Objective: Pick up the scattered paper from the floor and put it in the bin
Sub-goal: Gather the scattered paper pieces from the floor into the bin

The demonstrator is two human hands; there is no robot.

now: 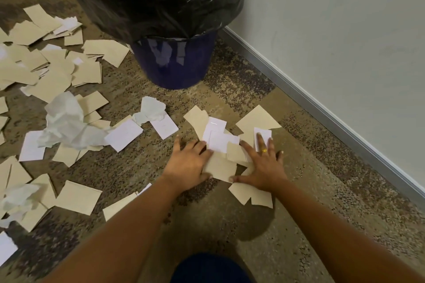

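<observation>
My dark blue trouser knee [207,267] sits at the bottom edge, and my two bare forearms reach out from it over the mottled brown carpet floor [299,225]. My left hand [187,164] and right hand [264,163] lie flat, fingers spread, on either side of a small heap of tan and white paper slips [222,145], palms pressing in on its edges; nothing is pinched or lifted yet. The blue plastic bin with a black liner bag [174,62] stands just beyond the heap, near the pale wall [345,30]. Far more paper lies to the left: a wide scatter of tan card pieces [53,71] and a crumpled white tissue sheet [64,119].

The risk, I judge, is that thin slips slide out from under my palms as I scoop, or flutter off on the way up to the bin's high rim, since the pieces are loose and overlapping. The tan ones also blend into the carpet, so some could be missed.

The bin's inside is black and unreadable, and the scatter runs off the left edge.
</observation>
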